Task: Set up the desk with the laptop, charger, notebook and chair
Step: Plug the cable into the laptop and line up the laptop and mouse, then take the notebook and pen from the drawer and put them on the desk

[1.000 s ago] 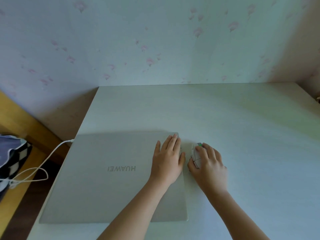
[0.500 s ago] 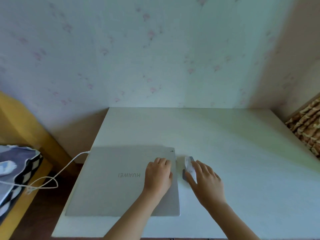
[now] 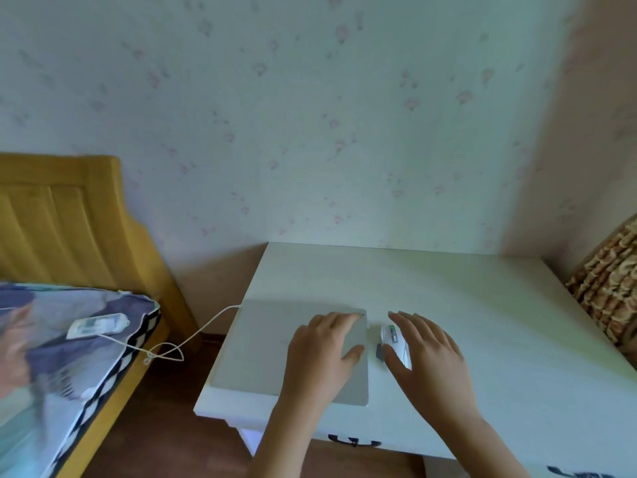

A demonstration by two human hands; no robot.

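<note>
Laptop (image 3: 269,343) already down on the counter (image 3: 482,322), lid closed, lying flat at the near-left part of the top. White cable (image 3: 193,336) plugged at its far-left corner and running off the counter's left edge, looping above the floor to the charger (image 3: 98,325), which sits on the bed (image 3: 51,357) well apart from the counter. No notebook and no chair in view. So, as a judgement: laptop placed and wired, lid not yet opened, charger perhaps to be brought over, notebook and chair left to do.

Left hand (image 3: 324,346) resting palm-down on the right part of the lid, fingers (image 3: 339,319) nearly straight and gripping nothing. Right hand (image 3: 427,353) spread open over a white mouse (image 3: 396,343) just beside the laptop's right edge; thumb close to the mouse, holding nothing; cannot tell whether touching.

Edges: laptop's left side almost flush with the counter's left edge and its near side close to the near edge, so little margin there. Wide bare room to the right and far side, up to the wall (image 3: 344,132), enough by the look of it for sliding the laptop inward and laying a notebook. Patterned fabric (image 3: 610,288) bordering the far-right corner.
</note>
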